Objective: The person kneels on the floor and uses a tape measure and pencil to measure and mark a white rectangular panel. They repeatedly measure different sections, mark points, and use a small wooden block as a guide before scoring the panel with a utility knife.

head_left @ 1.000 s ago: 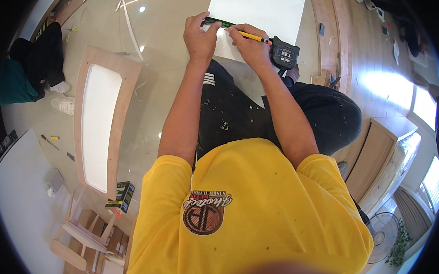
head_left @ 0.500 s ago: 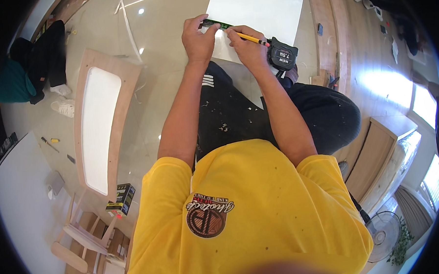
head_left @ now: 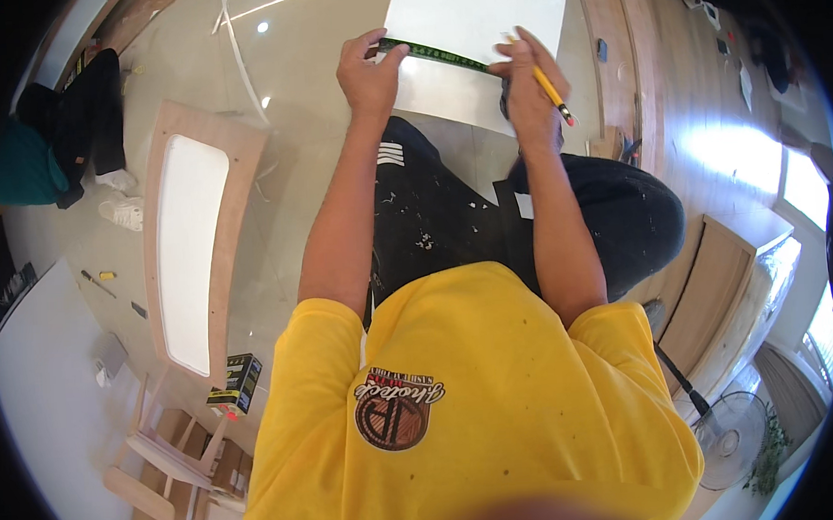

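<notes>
A white board (head_left: 480, 16) lies before my knees. The green-black blade of a tape measure (head_left: 445, 56) is pulled out across it. My left hand (head_left: 370, 81) pinches the blade's end at the board's left edge, thumb on top. My right hand (head_left: 535, 92) is at the blade's other end, by the board's right side, wrapped round the tape measure's dark case, which it mostly hides. A yellow pencil (head_left: 550, 94) is also held in that hand, slanting across the fingers with its pinkish end toward me.
On the left lies a curved wooden frame (head_left: 220, 269) with a white panel, with a boxed item (head_left: 238, 384) by its near end. A person in dark trousers (head_left: 103, 111) is at far left. A wooden cabinet (head_left: 715, 284) and a fan (head_left: 731, 441) stand at right.
My right hand has moved right, and more of the blade now shows across the board. The pencil has swung away from the blade. My left hand keeps its pinch at the blade's end.
</notes>
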The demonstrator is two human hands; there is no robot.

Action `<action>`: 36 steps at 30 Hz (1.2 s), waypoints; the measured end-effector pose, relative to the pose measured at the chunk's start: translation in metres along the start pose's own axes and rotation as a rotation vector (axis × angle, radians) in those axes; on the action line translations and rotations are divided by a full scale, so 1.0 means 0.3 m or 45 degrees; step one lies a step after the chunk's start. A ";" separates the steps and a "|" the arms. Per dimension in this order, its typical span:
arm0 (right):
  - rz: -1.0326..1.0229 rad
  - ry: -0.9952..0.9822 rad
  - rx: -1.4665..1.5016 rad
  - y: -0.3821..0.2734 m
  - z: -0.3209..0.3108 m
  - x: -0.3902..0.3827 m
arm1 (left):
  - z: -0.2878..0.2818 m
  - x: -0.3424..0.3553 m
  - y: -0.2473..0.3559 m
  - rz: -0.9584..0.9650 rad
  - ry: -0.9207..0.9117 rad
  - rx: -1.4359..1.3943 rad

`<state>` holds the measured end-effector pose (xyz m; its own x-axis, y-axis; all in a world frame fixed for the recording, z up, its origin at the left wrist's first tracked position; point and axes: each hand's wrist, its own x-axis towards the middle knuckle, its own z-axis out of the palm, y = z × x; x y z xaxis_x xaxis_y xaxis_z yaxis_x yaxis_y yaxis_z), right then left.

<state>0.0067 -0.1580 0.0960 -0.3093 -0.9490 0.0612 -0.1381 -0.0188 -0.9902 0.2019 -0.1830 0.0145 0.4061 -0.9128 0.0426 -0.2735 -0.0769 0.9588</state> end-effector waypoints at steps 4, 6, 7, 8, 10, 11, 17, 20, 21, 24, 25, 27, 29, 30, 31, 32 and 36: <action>-0.363 0.052 -0.815 -0.017 -0.176 0.012 | 0.001 0.016 -0.023 -0.076 -0.038 -0.053; -0.304 -0.143 -0.964 0.000 -0.199 -0.020 | -0.001 0.025 -0.032 -0.137 -0.067 -0.129; -0.299 -0.207 -1.125 0.013 -0.193 -0.042 | -0.002 0.030 -0.035 -0.145 -0.078 -0.188; -0.234 -0.314 -1.316 0.026 -0.178 -0.066 | -0.006 0.036 -0.036 -0.178 -0.090 -0.245; -0.305 -0.336 -1.308 0.045 -0.157 -0.097 | -0.017 0.051 -0.035 -0.160 -0.158 -0.196; -0.352 -0.321 -1.428 0.051 -0.147 -0.102 | -0.024 0.060 -0.032 -0.183 -0.209 -0.165; -0.271 -0.696 -1.493 0.036 -0.119 0.003 | -0.078 0.115 0.008 -0.140 -0.395 0.079; -0.249 -0.739 -1.371 0.015 -0.119 0.087 | -0.106 0.115 0.013 -0.039 -0.411 0.023; -0.292 -0.705 -1.289 0.001 -0.125 0.110 | -0.120 0.105 0.009 -0.088 -0.327 -0.070; -0.282 -0.590 -1.024 -0.075 -0.170 0.175 | -0.191 0.033 -0.028 -0.247 -0.118 -0.259; -0.275 -0.589 -0.981 -0.108 -0.202 0.188 | -0.224 -0.011 -0.048 -0.298 -0.079 -0.255; -0.175 -0.611 -1.006 -0.186 -0.289 0.222 | -0.277 -0.115 -0.091 -0.421 -0.044 -0.273; -0.109 -0.627 -1.079 -0.246 -0.385 0.249 | -0.305 -0.233 -0.130 -0.558 -0.067 -0.325; -0.100 -0.604 -1.105 -0.266 -0.433 0.259 | -0.312 -0.288 -0.142 -0.619 -0.088 -0.355; -0.154 -0.589 -1.088 -0.279 -0.479 0.262 | -0.319 -0.337 -0.149 -0.687 -0.114 -0.389; -0.137 -0.509 -1.166 -0.289 -0.523 0.259 | -0.326 -0.379 -0.149 -0.682 -0.136 -0.371; -0.081 -0.305 -1.058 -0.309 -0.634 0.180 | -0.328 -0.489 -0.069 -0.627 -0.313 -0.298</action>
<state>-0.1762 -0.1477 0.2148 -0.0838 -0.9965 -0.0075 -0.8202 0.0732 -0.5674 0.2337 -0.0080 0.0162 0.2151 -0.8603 -0.4622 0.1066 -0.4497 0.8868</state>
